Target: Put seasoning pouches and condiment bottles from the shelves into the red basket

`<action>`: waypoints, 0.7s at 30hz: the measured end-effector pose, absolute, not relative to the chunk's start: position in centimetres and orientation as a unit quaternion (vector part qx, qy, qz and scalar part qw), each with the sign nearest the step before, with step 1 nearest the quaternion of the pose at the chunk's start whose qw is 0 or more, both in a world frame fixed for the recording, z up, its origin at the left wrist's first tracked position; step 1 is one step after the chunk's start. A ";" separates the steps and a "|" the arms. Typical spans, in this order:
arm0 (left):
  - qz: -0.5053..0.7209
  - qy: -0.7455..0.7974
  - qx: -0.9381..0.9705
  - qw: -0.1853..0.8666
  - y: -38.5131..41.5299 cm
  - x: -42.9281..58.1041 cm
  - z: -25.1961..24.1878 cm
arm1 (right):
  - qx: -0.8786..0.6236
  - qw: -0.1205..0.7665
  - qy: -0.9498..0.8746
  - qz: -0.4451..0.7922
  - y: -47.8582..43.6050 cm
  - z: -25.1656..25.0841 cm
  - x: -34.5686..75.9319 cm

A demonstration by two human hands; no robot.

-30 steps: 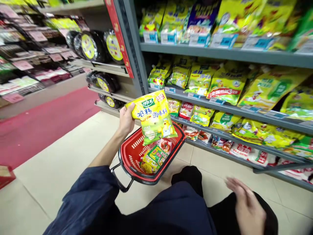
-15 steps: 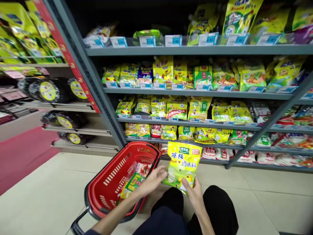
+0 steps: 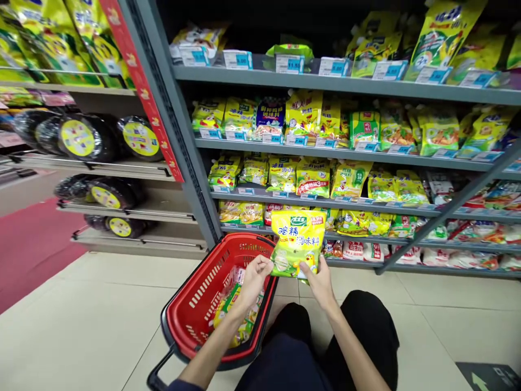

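**Yellow packet (image 3: 299, 239) held up at the red basket's (image 3: 179, 315) far right corner**

The yellow packet is in both hands, its printed front turned toward the person and its lettering upright. From this view its lower left part overlaps the far right corner of the red basket; whether it is directly above the rim cannot be told.

The left hand (image 3: 254, 277), seen over the basket's right side, has its grip closed in a pinch on the packet's lower left edge. The right hand (image 3: 317, 282), just right of the basket, has its grip closed on the lower right corner, thumb across the front; the fingers behind are mostly hidden.

Inside the basket, yellow and green packets (image 3: 228, 304) lie in a heap along the right side, partly covered by the left forearm (image 3: 223, 336). The basket's black handle (image 3: 160, 369) sticks out at its near left end. The person's knees (image 3: 364, 326), in black, are to the right of the basket.

Beyond the basket and to its right runs a grey shelf unit (image 3: 325, 81), with rows of mostly yellow bags (image 3: 311, 176) above price labels. Left of and beyond the basket, a side rack (image 3: 171, 201) carries black wrapped bundles (image 3: 77, 136) with round yellow stickers.
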State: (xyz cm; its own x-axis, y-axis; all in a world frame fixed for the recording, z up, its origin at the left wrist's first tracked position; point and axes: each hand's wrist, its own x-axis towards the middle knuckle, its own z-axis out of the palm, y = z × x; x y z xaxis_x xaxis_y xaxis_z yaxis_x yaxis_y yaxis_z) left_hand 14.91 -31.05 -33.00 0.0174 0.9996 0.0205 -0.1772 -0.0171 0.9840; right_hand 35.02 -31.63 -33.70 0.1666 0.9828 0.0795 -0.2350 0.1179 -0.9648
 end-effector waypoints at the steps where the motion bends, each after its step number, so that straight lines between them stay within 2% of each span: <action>1: 0.532 0.436 0.452 0.568 -30.9 14.4 -32.5 | -0.439 0.616 -0.429 0.495 -31.3 -33.3 34.9; 6: 0.453 0.426 0.481 0.618 -29.2 13.7 -31.4 | -0.409 0.617 -0.443 0.506 -30.5 -33.6 35.2; 12: 0.447 0.393 0.485 0.641 -28.0 14.3 -33.0 | -0.412 0.575 -0.458 0.538 -28.7 -35.3 36.1; 17: 0.521 0.464 0.472 0.540 -23.1 14.8 -32.7 | -0.442 0.562 -0.515 0.474 -22.8 -34.1 35.9; 21: 0.567 0.457 0.510 0.458 -14.2 14.6 -28.5 | -0.433 0.548 -0.584 0.414 -15.2 -29.4 36.1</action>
State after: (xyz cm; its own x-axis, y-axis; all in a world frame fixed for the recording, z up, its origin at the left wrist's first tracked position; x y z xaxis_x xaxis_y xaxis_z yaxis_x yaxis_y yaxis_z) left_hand 14.60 -14.21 -28.53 -0.0598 0.9853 0.1602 -0.0535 -0.1634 0.9851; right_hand 36.06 -15.16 -29.39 -0.0248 0.9593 0.2813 0.0509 0.2822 -0.9580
